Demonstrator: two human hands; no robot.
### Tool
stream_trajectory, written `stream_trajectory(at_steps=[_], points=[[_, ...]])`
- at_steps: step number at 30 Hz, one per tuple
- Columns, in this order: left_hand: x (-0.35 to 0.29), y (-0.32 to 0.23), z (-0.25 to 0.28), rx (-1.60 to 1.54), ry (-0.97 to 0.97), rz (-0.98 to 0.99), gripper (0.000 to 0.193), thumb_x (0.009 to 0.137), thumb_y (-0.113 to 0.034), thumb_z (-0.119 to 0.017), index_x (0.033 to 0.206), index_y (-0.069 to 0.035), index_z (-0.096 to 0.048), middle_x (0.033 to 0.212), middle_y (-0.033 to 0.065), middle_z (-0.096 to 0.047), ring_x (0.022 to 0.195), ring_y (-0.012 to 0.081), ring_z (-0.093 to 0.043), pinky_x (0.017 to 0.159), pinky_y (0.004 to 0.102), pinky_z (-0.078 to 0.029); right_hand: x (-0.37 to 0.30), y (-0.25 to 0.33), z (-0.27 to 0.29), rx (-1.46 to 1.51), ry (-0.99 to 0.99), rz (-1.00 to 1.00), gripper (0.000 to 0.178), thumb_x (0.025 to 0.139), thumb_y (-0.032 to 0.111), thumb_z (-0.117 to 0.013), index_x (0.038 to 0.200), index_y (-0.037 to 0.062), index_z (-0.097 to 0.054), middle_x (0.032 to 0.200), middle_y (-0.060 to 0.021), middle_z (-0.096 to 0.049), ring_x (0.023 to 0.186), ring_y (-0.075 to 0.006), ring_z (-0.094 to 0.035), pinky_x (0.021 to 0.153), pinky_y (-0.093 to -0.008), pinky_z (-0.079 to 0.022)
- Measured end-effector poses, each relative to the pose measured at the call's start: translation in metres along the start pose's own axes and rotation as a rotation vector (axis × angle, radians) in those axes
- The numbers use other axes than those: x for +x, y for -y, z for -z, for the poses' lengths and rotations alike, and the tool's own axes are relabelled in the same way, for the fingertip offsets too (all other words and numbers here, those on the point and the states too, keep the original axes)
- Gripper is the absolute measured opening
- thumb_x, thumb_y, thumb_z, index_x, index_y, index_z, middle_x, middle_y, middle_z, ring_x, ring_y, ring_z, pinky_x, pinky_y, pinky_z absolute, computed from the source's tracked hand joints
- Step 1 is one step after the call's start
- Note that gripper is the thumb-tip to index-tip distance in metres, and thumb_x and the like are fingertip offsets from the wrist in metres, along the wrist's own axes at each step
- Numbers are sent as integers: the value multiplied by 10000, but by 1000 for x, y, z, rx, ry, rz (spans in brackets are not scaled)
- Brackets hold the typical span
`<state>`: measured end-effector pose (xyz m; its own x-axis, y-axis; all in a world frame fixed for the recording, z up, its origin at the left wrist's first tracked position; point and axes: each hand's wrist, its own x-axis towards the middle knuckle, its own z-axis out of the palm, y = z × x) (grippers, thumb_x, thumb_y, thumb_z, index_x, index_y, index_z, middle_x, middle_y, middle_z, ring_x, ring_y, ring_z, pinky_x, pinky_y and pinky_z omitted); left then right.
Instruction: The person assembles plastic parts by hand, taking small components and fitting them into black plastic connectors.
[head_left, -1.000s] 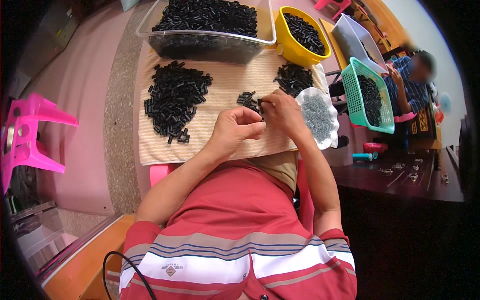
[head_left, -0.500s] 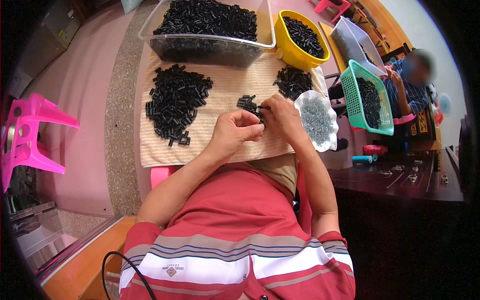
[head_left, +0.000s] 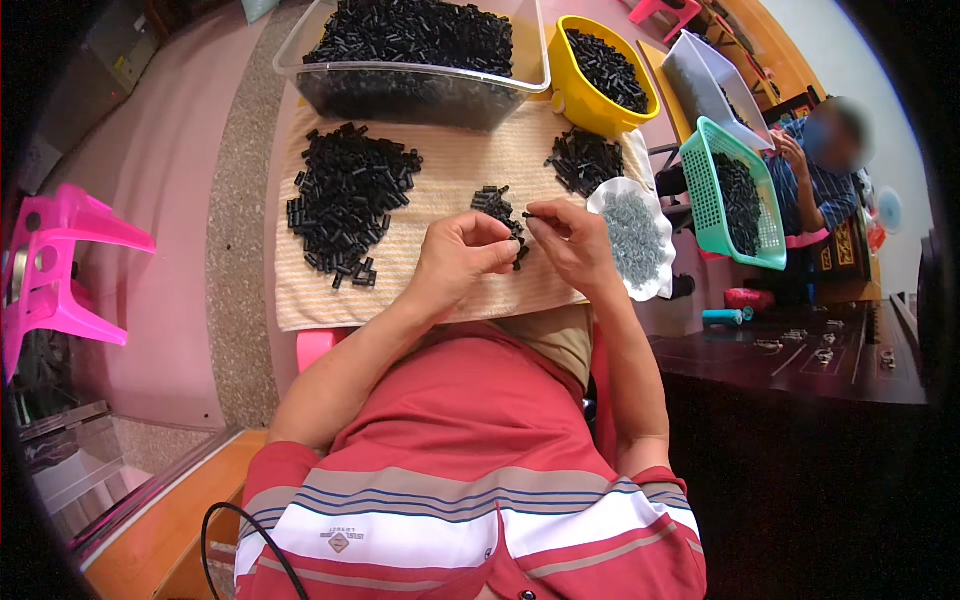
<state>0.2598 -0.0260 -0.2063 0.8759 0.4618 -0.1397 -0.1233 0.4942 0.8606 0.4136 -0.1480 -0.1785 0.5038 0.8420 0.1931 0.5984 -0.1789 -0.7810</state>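
My right hand [head_left: 578, 248] is closed in a pinch, with a small black cylindrical piece [head_left: 528, 214] at its fingertips. Facing it, my left hand [head_left: 455, 262] has thumb and forefinger pressed together; what lies between them is too small to make out. Just beyond the fingers is a small heap of black pieces [head_left: 490, 200] on the striped cloth [head_left: 440, 180]. A larger pile of black tubes [head_left: 350, 200] spreads to the left. Another black pile [head_left: 586, 162] sits at the far right, beside a white scalloped dish [head_left: 662, 218] of tiny clear parts [head_left: 632, 240].
Along the far edge stand a clear plastic bin [head_left: 410, 95] and a yellow basket [head_left: 570, 90], both holding black pieces. Right of the table are a green basket [head_left: 710, 200], a white bin [head_left: 705, 85] and a seated person [head_left: 800, 180]. A pink stool [head_left: 80, 230] is on the left.
My right hand has drawn back slightly from the small heap, and a black piece now shows at its fingertips. My left hand has shifted a little to the left.
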Motion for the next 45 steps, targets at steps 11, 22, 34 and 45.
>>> stream_trajectory(at_steps=[11, 22, 34, 45], points=[[-2, -9, -1, 22, 69, 13, 166, 859, -59, -738, 987, 11, -658, 877, 63, -686, 758, 126, -651, 701, 260, -543, -18, -2, 6, 313, 153, -60, 131, 927, -9, -637, 1051, -51, -644, 935, -74, -680, 848, -127, -670, 764, -250, -545], [-3, -7, 5, -37, 163, 67, 156, 849, -50, -750, 959, -2, -650, 880, 84, -702, 759, 130, -665, 691, 257, -562, -22, 14, 11, 336, 237, 40, 90, 922, -11, -636, 1002, -51, -651, 917, -65, -678, 854, -128, -662, 754, -251, -538], [-3, -10, 4, 19, 242, 85, 192, 812, -27, -764, 900, -29, -594, 810, 61, -671, 719, 129, -650, 669, 270, -548, -25, 11, 19, 633, 382, -272, 179, 957, 126, -643, 979, -51, -655, 852, -69, -685, 785, -163, -693, 728, -272, -560], [-1, -7, 7, 19, 192, 2, 168, 787, 22, -743, 796, -15, -579, 763, 104, -685, 689, 149, -680, 605, 264, -560, -26, 27, 6, 251, 224, -243, 132, 944, 95, -609, 917, -23, -663, 807, -34, -674, 783, -95, -641, 695, -237, -497]])
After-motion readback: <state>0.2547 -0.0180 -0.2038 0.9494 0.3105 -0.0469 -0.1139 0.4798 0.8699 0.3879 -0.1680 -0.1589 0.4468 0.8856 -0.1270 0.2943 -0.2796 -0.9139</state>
